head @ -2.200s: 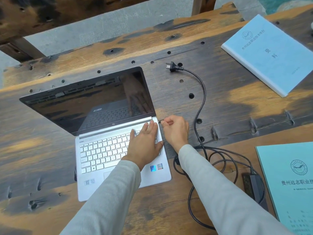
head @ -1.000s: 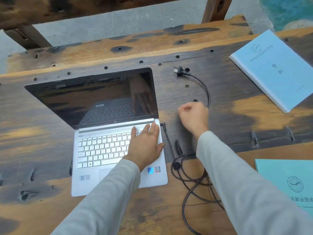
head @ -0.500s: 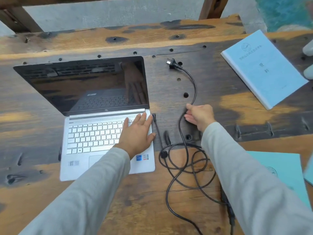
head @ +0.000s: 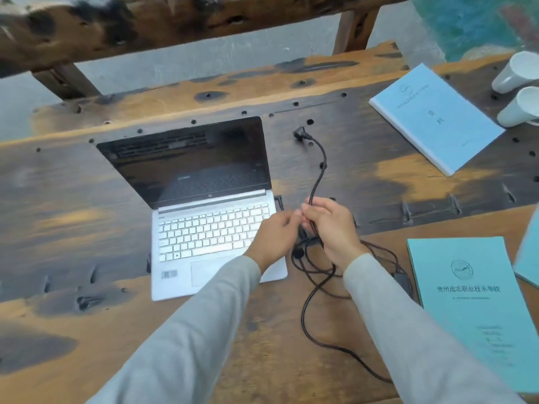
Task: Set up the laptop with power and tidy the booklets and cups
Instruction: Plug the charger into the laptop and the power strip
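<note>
Cable (head: 318,173), black, runs from its plug (head: 300,135) on the far table down into the right hand (head: 332,228), whose fingers curl closed around it just right of the open laptop (head: 210,217). The left hand (head: 274,234) hovers over the keyboard's right edge, fingers bunched toward the cable; whether they grip it is unclear. Loose loops lie near the power brick (head: 404,282). Teal booklet (head: 469,310) lies near right, pale blue booklet (head: 434,118) far right beside two white cups (head: 519,88), all on the wooden table (head: 87,199).
</note>
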Action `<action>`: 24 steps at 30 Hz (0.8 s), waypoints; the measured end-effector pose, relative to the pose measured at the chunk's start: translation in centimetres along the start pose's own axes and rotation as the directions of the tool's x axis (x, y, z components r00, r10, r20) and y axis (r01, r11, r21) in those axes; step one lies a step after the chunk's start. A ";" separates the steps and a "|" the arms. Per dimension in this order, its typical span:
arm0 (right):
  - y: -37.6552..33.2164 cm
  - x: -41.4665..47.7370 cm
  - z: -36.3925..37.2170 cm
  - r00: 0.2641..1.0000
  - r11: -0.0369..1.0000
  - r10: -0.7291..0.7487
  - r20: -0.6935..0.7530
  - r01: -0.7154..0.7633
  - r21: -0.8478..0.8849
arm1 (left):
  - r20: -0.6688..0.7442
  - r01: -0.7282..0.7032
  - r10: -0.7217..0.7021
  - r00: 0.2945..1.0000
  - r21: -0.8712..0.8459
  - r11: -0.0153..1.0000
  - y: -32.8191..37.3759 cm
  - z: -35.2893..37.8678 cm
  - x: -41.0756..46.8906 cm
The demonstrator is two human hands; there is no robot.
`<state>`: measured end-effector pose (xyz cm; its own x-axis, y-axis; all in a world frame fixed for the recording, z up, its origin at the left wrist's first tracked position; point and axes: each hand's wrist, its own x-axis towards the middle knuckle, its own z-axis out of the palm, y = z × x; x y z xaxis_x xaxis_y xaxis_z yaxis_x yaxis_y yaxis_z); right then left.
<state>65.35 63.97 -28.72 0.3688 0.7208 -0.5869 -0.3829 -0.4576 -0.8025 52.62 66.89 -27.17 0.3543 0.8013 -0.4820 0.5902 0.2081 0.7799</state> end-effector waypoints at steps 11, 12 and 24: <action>0.9 -17.1 0.1 0.973 0.967 -0.198 0.121 0.214 -0.135 | 0.160 0.223 -0.159 0.974 -0.569 0.791 7.0 -2.1 -7.0; 1.3 -18.3 0.3 0.967 0.958 -0.222 0.122 0.240 -0.160 | 0.167 0.213 -0.142 0.976 -0.562 0.799 7.3 -2.6 -7.6; 12.0 -34.3 2.2 0.973 0.792 -0.095 0.212 0.203 -0.575 | 0.227 0.150 -0.010 0.974 -0.610 0.778 8.0 -6.6 -14.5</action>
<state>46.31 34.92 -18.00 0.2152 0.8552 -0.4714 0.2587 -0.5154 -0.8169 47.37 60.64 -11.31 0.5033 0.6512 -0.5681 0.0706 0.6242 0.7780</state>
